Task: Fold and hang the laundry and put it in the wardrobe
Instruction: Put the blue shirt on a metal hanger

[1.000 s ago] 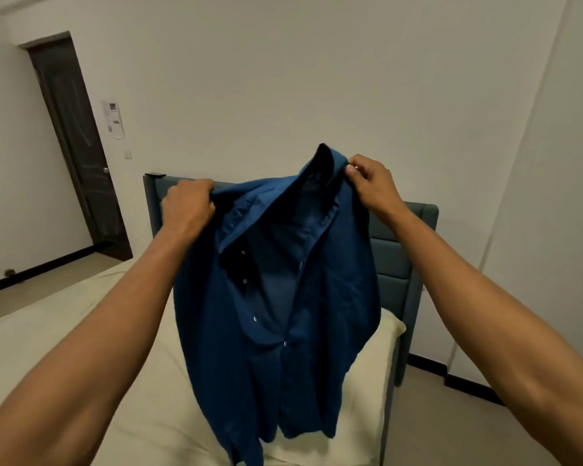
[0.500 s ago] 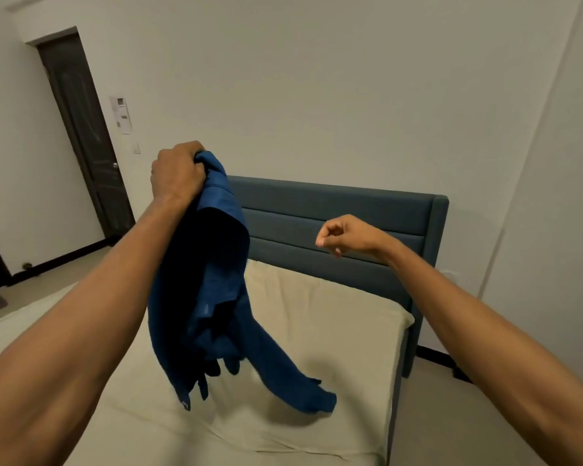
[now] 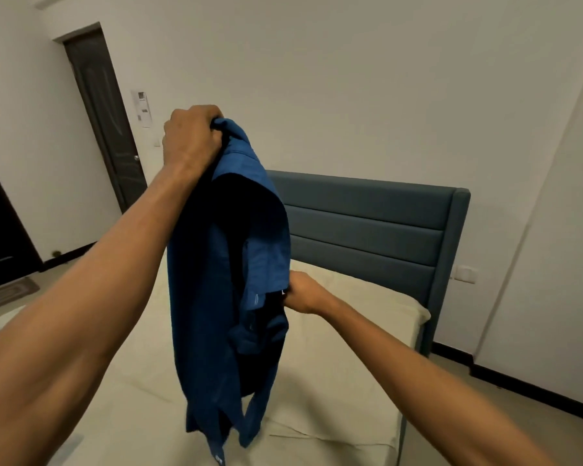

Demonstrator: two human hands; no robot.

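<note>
We hold the blue shirt [image 3: 229, 280] up by our left hand [image 3: 191, 139], fingers clenched on it; our right hand [image 3: 302, 292] pinches its edge. Next we should spread it flat on the bed [image 3: 350, 381].

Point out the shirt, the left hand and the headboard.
shirt [image 3: 209, 297]: head view, hanging back panel.
left hand [image 3: 191, 139]: head view, back of the hand.
headboard [image 3: 367, 227]: head view, middle padded band.

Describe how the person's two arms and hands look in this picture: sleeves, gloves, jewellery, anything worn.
Both forearms are bare right up to the frame's edge, with no sleeve in view. The left hand and the right hand wear no gloves, and no watch, bracelet or ring can be seen on the visible sides. The right hand's fingertips are hidden behind blue cloth.
</note>
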